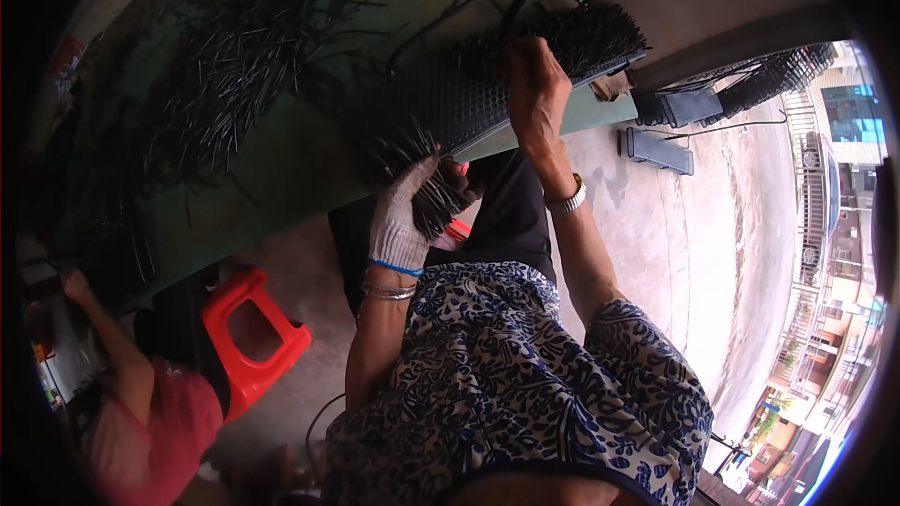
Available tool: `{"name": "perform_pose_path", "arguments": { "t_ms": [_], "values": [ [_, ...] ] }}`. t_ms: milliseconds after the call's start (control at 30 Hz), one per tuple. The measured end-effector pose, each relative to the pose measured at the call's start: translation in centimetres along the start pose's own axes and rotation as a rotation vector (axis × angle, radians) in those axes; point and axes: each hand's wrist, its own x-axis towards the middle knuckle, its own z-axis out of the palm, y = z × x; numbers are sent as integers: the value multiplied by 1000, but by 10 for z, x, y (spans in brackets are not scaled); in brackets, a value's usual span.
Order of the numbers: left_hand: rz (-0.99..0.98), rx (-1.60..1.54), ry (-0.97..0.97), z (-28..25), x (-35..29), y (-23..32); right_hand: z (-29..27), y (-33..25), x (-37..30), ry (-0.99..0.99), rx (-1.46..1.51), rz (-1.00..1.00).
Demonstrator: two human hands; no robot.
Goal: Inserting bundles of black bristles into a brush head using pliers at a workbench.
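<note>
My left hand, in a whitish knit glove with a blue cuff edge, is closed around a bundle of thin black strips at the table's near edge. My right hand is bare, with a watch on the wrist. Its fingers are pinched together over a black panel with rows of small holes or bumps; what they hold is hidden. Dense black bristles stand up from the panel's far and right part. The panel lies tilted across the green table, to the right of the bundle.
A large heap of loose black strips covers the table's left side. Below the table edge stands a red plastic stool. A co-worker in a pink top sits at lower left. Grey rectangular blocks lie at the right.
</note>
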Motion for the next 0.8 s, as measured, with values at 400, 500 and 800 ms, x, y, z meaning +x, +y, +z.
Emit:
{"name": "perform_pose_path", "arguments": {
  "t_ms": [400, 500, 800],
  "values": [
    [23, 76, 59, -4, 5, -5, 22, 9, 0, -146, -330, -59],
    [54, 115, 56, -1, 5, -5, 26, 14, 8, -173, -432, -178],
    [122, 273, 119, 7, -1, -5, -18, -22, -8, -562, 45, 185]
  ]
}}
